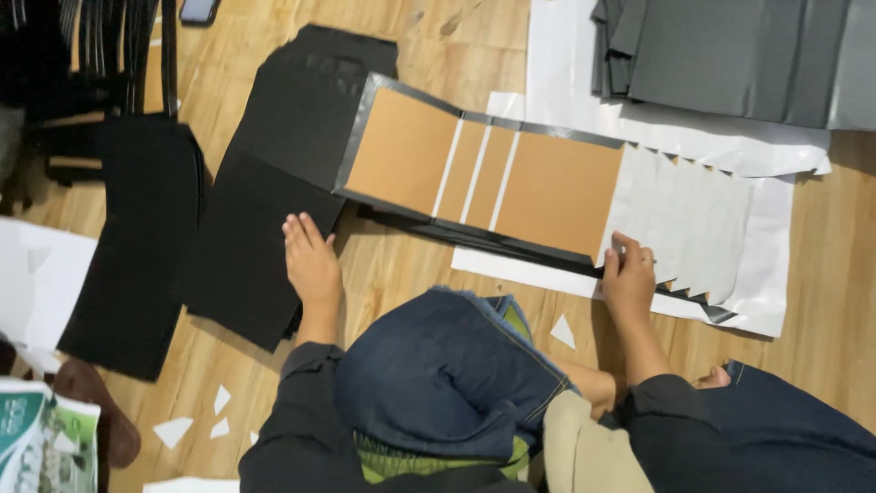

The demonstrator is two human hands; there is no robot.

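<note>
A wooden floor (429, 274) carries the work, with white backing sheets (766, 237) spread on it and a pile of grey covering sheets (730, 55) at the top right. To the left lie stacks of black sheets (237, 246), which look like the supply not yet used. In the middle sits the book cover in hand (484, 173): four brown boards, two wide and two narrow, already laid on a black sheet, with the black margin folded over along the top and left edges. The near long edge appears unfinished. The right hand (628, 278) pinches the black strip (547, 258) at that near edge, grip closed on it. The left hand (310, 265) rests flat on the black sheets, fingers spread, holding nothing. White paper offcuts (563, 331) lie scattered.
</note>
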